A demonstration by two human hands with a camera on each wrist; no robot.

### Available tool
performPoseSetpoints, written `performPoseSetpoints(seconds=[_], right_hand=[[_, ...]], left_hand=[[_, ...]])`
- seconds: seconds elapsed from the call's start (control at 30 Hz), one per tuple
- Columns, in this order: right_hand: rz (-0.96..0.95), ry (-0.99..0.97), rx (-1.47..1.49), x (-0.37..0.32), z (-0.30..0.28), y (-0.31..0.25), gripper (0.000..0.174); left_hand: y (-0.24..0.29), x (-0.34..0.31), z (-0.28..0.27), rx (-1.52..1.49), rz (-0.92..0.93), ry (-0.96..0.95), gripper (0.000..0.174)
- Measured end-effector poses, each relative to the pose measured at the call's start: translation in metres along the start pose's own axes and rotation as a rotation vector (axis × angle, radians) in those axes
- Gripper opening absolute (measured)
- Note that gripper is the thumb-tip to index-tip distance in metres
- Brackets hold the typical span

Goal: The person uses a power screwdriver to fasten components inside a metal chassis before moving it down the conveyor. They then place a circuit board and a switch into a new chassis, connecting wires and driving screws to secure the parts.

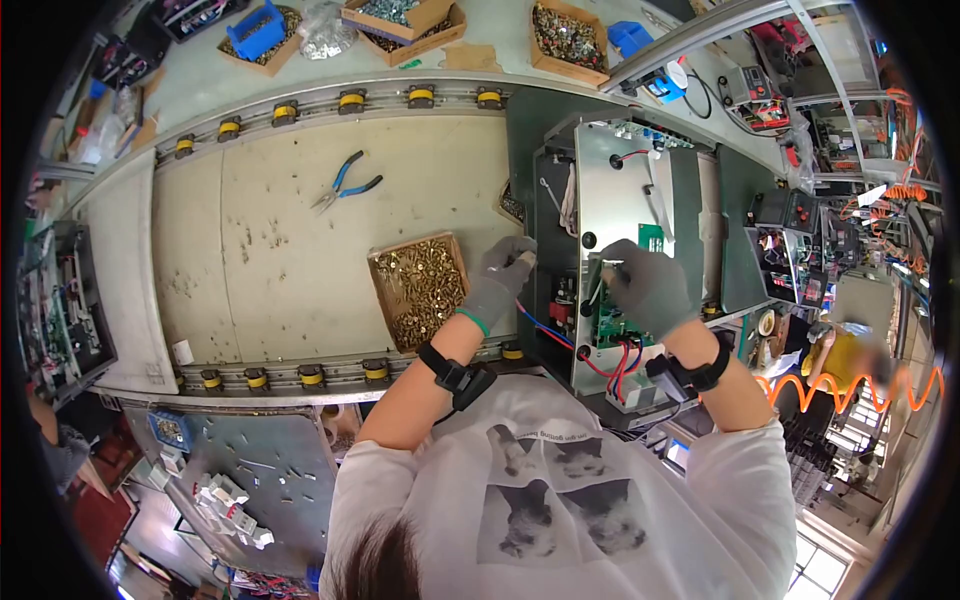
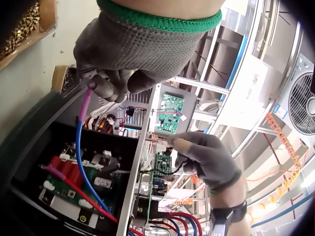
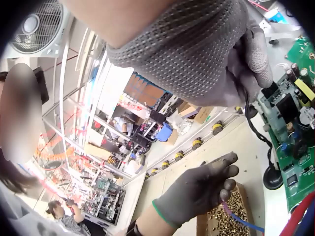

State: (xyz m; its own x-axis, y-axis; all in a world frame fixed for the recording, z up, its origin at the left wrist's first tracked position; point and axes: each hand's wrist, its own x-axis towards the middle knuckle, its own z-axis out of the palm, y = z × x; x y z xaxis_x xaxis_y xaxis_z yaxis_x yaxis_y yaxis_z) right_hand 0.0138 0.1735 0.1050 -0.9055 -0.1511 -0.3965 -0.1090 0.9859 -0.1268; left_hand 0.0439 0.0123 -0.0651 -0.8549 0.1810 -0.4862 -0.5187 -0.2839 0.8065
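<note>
In the left wrist view, the gloved left hand (image 2: pixel 135 54) pinches the pink-sleeved end of a blue wire (image 2: pixel 80 147) above the dark housing. A red wire (image 2: pixel 81 193) with a similar sleeve lies loose beside it. The gloved right hand (image 3: pixel 216 59), in the right wrist view, holds a black twisted cable (image 3: pixel 255 129) that runs down to a black grommet (image 3: pixel 273 177) beside a green circuit board (image 3: pixel 295 147). From the head view, both hands are over the open metal unit (image 1: pixel 610 190), the left hand at its left edge and the right hand above the board.
A cardboard box of brass screws (image 1: pixel 418 292) sits left of the left hand. Blue-handled pliers (image 1: pixel 345 185) lie further back on the worktop. Roller rails (image 1: pixel 352 102) run along both worktop edges. More boxes of small parts (image 1: pixel 568 38) stand behind the far rail.
</note>
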Motion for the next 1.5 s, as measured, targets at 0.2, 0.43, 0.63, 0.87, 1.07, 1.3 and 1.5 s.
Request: performPoseSetpoints(seconds=[0.2, 0.43, 0.63, 0.87, 1.07, 1.3, 1.5], right_hand=[[-0.181, 0.111, 0.153, -0.007, -0.023, 0.021, 0.029], [0.129, 0.316, 0.119, 0.082, -0.03, 0.053, 0.037], [0.005, 0.339, 0.385, 0.1, -0.018, 0.063, 0.031], [0.088, 0.533, 0.844, 0.069, -0.009, 0.091, 0.023], [0.147, 0.351, 1.14, 0.065, 0.006, 0.117, 0.027], [0.293, 0.13, 1.475, 0.073, 0.039, 0.153, 0.026], [0.386, 0.172, 1.495, 0.074, 0.037, 0.145, 0.023]], left_hand=[[0.017, 0.026, 0.007, 0.047, 0.204, 0.026, 0.02], [-0.007, 0.031, 0.027, 0.081, 0.085, -0.031, 0.019], [-0.045, 0.024, 0.02, 0.198, 0.122, -0.068, 0.021], [-0.035, 0.052, 0.026, 0.336, 0.199, -0.101, 0.029], [-0.049, 0.079, 0.043, 0.384, 0.26, -0.346, 0.048], [-0.028, 0.094, 0.051, 0.645, 0.228, -0.407, 0.052], [-0.046, 0.096, 0.032, 0.77, 0.36, -0.337, 0.057]])
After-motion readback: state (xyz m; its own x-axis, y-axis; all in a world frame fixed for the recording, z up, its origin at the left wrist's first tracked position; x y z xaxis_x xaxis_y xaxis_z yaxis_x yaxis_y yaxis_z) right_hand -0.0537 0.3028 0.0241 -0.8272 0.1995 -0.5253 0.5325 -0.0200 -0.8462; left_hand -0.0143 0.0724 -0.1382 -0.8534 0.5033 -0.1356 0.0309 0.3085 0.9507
